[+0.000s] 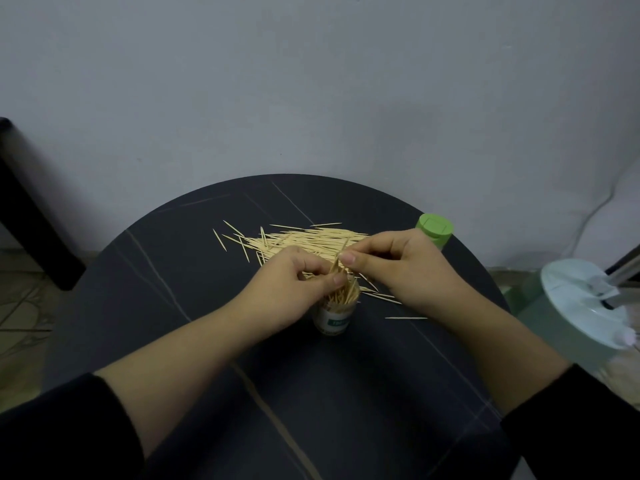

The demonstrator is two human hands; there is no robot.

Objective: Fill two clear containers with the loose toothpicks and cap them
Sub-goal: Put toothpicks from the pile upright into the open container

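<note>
Currently mid-fill, first container.

Right hand (398, 268): thumb and forefinger clamped on a single toothpick (343, 252), which is tilted with its lower end pointing down into the container (335, 315). The other fingers of that hand are curled loosely.

Left hand (294, 277): fingers (338, 279) curled together at the container mouth. They appear to pinch the tips of the standing toothpicks (343, 296), but the grip point is small and partly hidden, so this is tentative.

The container stands upright on the tabletop (311, 393), directly below both sets of fingers, uncapped. It is packed fairly densely with sticks standing on end.

The loose toothpicks (304, 239) lie in a wide heap just beyond the fingers, some partly hidden under them. One stray toothpick (405, 318) lies alone on the near side of the right hand.

A green cap (434, 229) shows past the right-hand knuckles. Whatever is beneath it is hidden, so I cannot tell whether it already sits on the second container.

Progress estimate:
- The first container is near full but not closed.
- A large heap remains to be loaded.
- The state of the second container is unconfirmed.
- At least one capping step is outstanding.
</note>
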